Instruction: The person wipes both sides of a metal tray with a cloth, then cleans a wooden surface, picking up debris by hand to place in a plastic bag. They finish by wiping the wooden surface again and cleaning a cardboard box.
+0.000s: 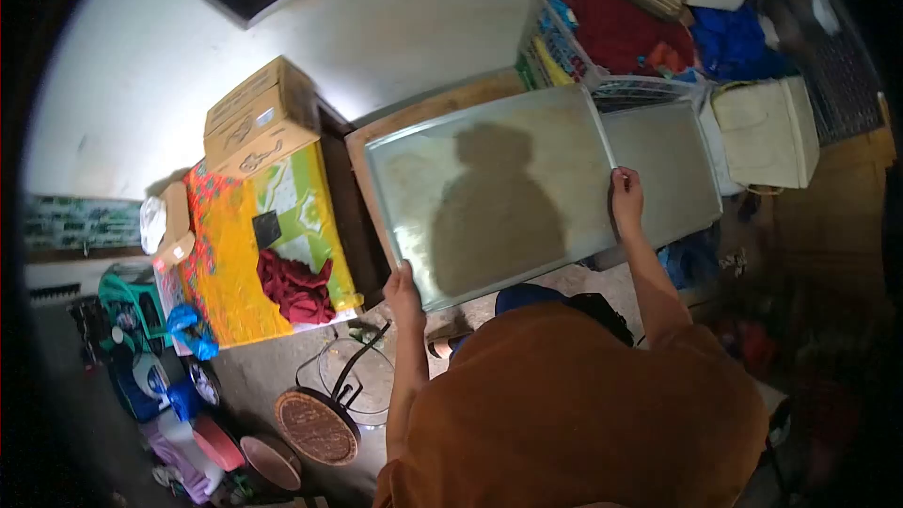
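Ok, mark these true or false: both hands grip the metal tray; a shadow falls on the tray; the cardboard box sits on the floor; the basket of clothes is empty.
1. Both hands grip the metal tray: true, left hand on one edge, right hand on the other.
2. A shadow falls on the tray: true.
3. The cardboard box sits on the floor: false, it rests on the yellow-green cloth.
4. The basket is empty: false, it holds red clothes.
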The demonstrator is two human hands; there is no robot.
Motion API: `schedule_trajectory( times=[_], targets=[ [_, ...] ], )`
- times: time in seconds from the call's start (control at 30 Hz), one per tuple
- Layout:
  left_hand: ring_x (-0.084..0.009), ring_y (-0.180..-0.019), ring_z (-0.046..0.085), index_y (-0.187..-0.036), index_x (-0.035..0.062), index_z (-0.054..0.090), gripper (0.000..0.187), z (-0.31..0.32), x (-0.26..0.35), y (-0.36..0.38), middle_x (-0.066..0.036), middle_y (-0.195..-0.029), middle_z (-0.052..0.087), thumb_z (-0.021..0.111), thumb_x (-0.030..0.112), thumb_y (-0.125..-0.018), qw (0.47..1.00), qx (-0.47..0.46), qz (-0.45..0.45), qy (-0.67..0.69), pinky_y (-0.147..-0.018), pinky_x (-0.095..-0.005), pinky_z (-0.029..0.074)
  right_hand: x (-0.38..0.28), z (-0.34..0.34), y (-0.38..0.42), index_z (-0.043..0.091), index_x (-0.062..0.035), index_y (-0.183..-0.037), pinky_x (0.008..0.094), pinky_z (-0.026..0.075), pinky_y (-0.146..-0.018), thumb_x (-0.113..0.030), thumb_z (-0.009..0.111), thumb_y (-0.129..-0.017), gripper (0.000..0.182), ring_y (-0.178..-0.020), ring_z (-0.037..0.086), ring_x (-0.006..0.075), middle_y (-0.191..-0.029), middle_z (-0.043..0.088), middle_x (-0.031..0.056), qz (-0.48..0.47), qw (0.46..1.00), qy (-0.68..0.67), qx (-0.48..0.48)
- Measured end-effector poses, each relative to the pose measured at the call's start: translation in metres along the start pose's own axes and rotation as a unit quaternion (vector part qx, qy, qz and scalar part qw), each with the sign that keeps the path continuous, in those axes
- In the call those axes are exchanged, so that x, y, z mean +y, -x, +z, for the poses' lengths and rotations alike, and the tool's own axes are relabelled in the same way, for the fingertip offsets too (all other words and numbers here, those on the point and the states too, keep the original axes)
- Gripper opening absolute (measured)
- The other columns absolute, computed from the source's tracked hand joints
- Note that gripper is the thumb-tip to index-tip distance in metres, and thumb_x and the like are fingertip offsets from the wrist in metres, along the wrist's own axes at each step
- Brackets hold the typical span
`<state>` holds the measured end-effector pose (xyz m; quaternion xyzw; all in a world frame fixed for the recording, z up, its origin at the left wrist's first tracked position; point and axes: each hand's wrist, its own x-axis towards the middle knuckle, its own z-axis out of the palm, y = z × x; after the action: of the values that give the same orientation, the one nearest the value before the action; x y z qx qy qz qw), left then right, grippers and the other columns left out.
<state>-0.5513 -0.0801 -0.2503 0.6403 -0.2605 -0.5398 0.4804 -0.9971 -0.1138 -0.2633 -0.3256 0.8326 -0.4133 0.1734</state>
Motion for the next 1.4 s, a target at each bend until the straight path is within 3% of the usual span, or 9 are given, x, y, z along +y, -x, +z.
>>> schedule_trajectory(
  times=[0.07,0.37,0.57,0.83,1.07,1.23,1.3,1.37,1.4],
  targets=[
    [-0.0024,-0.056,0.033,-0.087,0.0056,0.064,0.025,0.041,-0.010,-0.004,0.010,-0.062,0.038,0.058,0.028,-0.098,0.997,-0.046,-0.030,-0.046,-0.051,-0.0241,0.024,0.029,-0.026,-0.018,0.062,-0.0046,-0.116,0.0412,0.050,-0.080,-0.040,0.055,-0.094,0.042,-0.092,0.067,0.0345,-0.098,0.069,0.0204,0.055,0.996,0.059,0.023],
    [-0.0212,-0.096,0.057,-0.115,-0.0030,0.056,0.037,0.162,-0.096,0.001,-0.011,-0.104,0.064,0.062,0.027,-0.093,0.939,-0.299,-0.075,-0.152,-0.087,-0.0347,0.045,0.150,-0.103,-0.092,0.054,0.0011,-0.130,0.0424,0.047,-0.095,-0.041,0.055,-0.094,0.056,-0.112,0.060,0.0379,-0.122,0.061,0.0249,0.025,0.970,0.215,0.112],
    [-0.0227,-0.118,0.049,-0.145,0.0066,0.033,0.066,0.224,-0.092,0.015,-0.010,-0.135,0.050,0.065,0.015,-0.089,0.849,-0.495,-0.125,-0.135,-0.099,-0.0348,0.039,0.187,-0.112,-0.127,0.043,-0.0058,-0.143,0.0468,0.034,-0.110,-0.051,0.052,-0.092,0.068,-0.133,0.041,0.0407,-0.146,0.041,0.0233,0.041,0.941,0.334,0.039],
    [-0.0316,-0.132,0.039,-0.153,0.0103,0.020,0.089,0.274,-0.097,0.027,-0.016,-0.149,0.035,0.070,0.039,-0.085,0.709,-0.616,-0.197,-0.283,-0.106,-0.0446,0.034,0.167,-0.108,-0.153,0.042,-0.0016,-0.143,0.0451,0.031,-0.112,-0.053,0.049,-0.092,0.073,-0.137,0.036,0.0403,-0.150,0.034,0.0250,0.070,0.959,0.273,0.033],
    [-0.0372,-0.145,0.020,-0.153,0.0041,0.017,0.096,0.284,-0.114,0.020,-0.018,-0.161,0.013,0.065,0.053,-0.086,0.662,-0.637,-0.062,-0.389,-0.117,-0.0409,0.020,0.146,-0.077,-0.137,0.052,0.0008,-0.134,0.0439,0.036,-0.108,-0.039,0.055,-0.093,0.058,-0.129,0.045,0.0411,-0.140,0.046,0.0287,0.024,0.962,0.256,0.087],
    [-0.0322,-0.141,0.031,-0.150,0.0037,0.028,0.081,0.241,-0.090,-0.009,-0.017,-0.153,0.032,0.054,0.056,-0.093,0.773,-0.575,-0.143,-0.224,-0.114,-0.0421,0.026,0.062,-0.022,-0.074,0.063,-0.0018,-0.120,0.0415,0.048,-0.093,-0.023,0.060,-0.092,0.035,-0.108,0.062,0.0362,-0.117,0.065,0.0225,-0.107,0.990,0.040,0.088],
    [-0.0299,-0.134,0.039,-0.143,0.0050,0.039,0.070,0.224,-0.064,-0.021,-0.015,-0.146,0.042,0.050,0.056,-0.095,0.852,-0.442,-0.268,-0.089,-0.110,-0.0420,0.032,-0.022,0.001,-0.024,0.069,-0.0055,-0.110,0.0403,0.052,-0.084,-0.022,0.061,-0.092,0.026,-0.094,0.067,0.0335,-0.101,0.070,0.0178,-0.015,0.998,-0.032,-0.058],
    [-0.0276,-0.123,0.049,-0.130,0.0071,0.054,0.059,0.195,-0.059,-0.036,-0.011,-0.135,0.051,0.046,0.056,-0.097,0.883,-0.226,-0.393,0.119,-0.104,-0.0407,0.041,-0.070,0.056,0.044,0.072,-0.0072,-0.102,0.0393,0.052,-0.079,-0.027,0.066,-0.088,0.025,-0.088,0.067,0.0336,-0.090,0.071,0.0148,-0.122,0.971,-0.021,-0.203],
    [-0.0278,-0.122,0.050,-0.127,0.0075,0.055,0.058,0.184,-0.064,-0.042,-0.010,-0.133,0.052,0.044,0.057,-0.097,0.874,-0.257,-0.348,0.221,-0.102,-0.0412,0.041,-0.081,0.080,0.069,0.069,-0.0070,-0.107,0.0385,0.052,-0.082,-0.021,0.065,-0.088,0.024,-0.094,0.067,0.0335,-0.099,0.070,0.0161,-0.186,0.948,0.007,-0.256]
  ],
)
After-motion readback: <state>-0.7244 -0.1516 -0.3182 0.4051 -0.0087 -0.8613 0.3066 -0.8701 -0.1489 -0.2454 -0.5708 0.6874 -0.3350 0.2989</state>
